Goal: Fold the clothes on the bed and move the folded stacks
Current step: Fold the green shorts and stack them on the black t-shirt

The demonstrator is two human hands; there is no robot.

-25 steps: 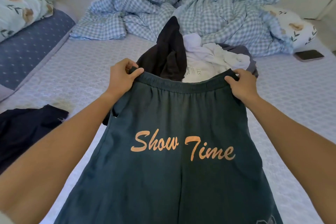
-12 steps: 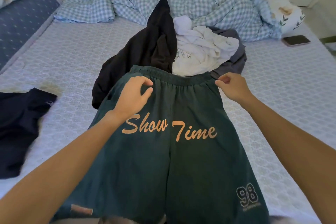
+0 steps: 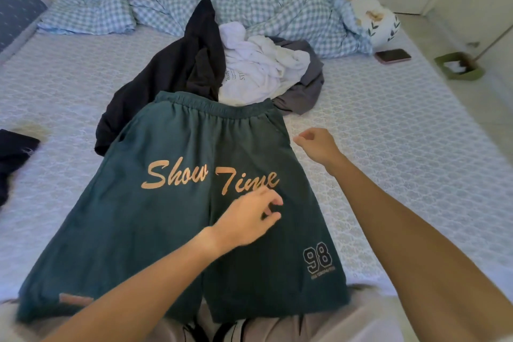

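Note:
Dark green shorts [image 3: 155, 219] with "Show Time" lettering lie spread flat on the bed [image 3: 402, 147], waistband away from me. My left hand [image 3: 247, 219] hovers over the shorts' right leg, fingers loosely curled and holding nothing. Just off the shorts' right waist corner, above the sheet, my right hand [image 3: 319, 146] hangs in a loose fist with nothing in it. Behind the waistband lies a pile of unfolded clothes: a black garment [image 3: 172, 69], a white shirt [image 3: 258, 69] and a grey garment [image 3: 305, 86].
A crumpled blue checked duvet [image 3: 249, 0] fills the far end of the bed. A phone [image 3: 392, 56] lies at the right edge by a floral pillow [image 3: 374, 19]. A dark navy garment [image 3: 14, 153] is at the left. A green dustpan [image 3: 458, 66] sits on the floor.
The shorts were held up by the waistband, then laid flat and let go. My left hand moved down over the right leg; my right hand drew off to the side.

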